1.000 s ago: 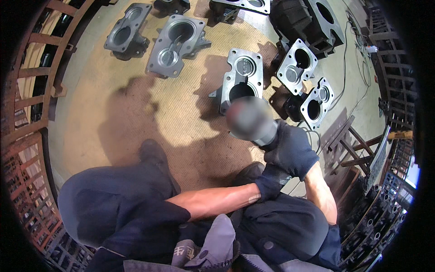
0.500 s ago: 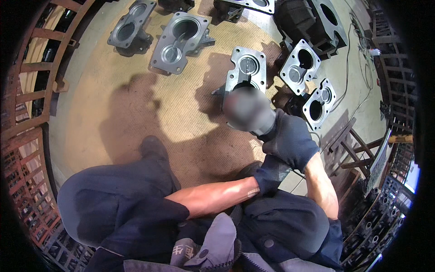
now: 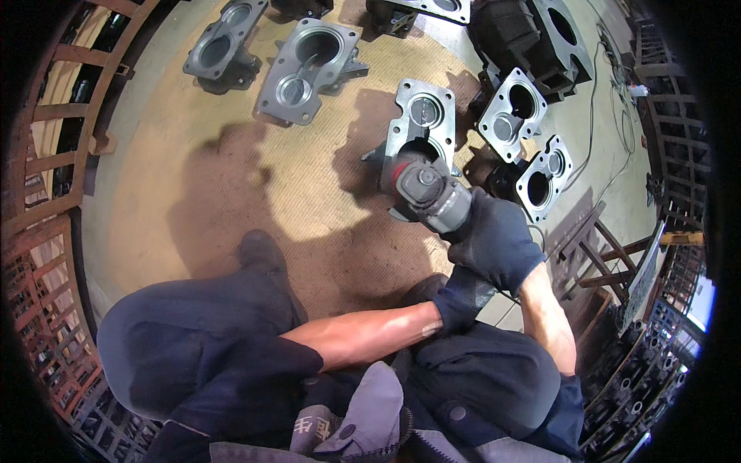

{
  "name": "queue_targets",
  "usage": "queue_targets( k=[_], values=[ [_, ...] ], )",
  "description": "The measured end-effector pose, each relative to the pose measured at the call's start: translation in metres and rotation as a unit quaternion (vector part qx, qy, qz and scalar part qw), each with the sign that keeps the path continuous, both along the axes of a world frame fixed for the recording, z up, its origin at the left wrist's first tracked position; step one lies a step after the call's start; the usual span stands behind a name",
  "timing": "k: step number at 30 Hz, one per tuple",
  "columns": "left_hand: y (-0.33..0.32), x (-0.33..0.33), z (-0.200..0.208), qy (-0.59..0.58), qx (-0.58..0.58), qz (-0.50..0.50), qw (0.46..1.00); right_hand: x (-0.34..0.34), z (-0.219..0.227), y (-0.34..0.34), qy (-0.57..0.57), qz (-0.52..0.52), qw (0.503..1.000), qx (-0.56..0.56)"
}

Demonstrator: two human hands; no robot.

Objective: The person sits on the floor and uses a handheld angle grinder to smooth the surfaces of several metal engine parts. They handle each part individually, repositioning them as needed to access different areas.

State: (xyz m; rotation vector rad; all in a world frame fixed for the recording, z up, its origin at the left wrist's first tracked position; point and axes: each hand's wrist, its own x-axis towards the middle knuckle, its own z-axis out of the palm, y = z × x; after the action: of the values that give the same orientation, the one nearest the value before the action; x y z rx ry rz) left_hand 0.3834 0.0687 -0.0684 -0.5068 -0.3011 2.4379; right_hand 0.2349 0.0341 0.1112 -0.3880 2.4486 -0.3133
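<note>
Concrete floor, castings at 12 o'clock; right hand (image 3: pixel 498 243) clamped round heavy, greasy-looking steel shaft (image 3: pixel 429 190), left hand (image 3: pixel 461 297) steadying underneath, grip unclear.

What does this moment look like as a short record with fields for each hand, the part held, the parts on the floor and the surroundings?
right hand: dark glove, right hand wrapped around the cylindrical metal part, raised toward the camera
left hand: dark glove, left hand low beneath the right wrist; what it grips cannot be told
held part: grey, round end face showing, above the grey housing
floor parts: several grey two-bore cast housings lie on the tan mat
surroundings: rusty metal rack at left, cable at right
posture: crouched, dark trousers
</note>
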Motion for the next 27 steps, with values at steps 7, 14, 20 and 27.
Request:
queue_targets(
  k=[7,14,20,27],
  values=[
    [0.009,0.022,-0.009,-0.02,0.056,-0.001,0.998,0.007,-0.001,0.01,0.003,-0.005,1.0,0.009],
    [0.024,-0.041,-0.019,-0.171,0.313,0.194,0.914,-0.01,0.001,-0.022,0.017,0.021,1.0,0.004],
    [-0.044,-0.048,0.072,-0.194,0.058,0.05,0.978,-0.008,0.002,-0.004,0.006,-0.006,1.0,0.026],
    [-0.025,-0.078,0.04,0.016,0.278,0.136,0.951,-0.039,0.008,-0.02,0.048,-0.008,0.998,0.031]
  ],
)
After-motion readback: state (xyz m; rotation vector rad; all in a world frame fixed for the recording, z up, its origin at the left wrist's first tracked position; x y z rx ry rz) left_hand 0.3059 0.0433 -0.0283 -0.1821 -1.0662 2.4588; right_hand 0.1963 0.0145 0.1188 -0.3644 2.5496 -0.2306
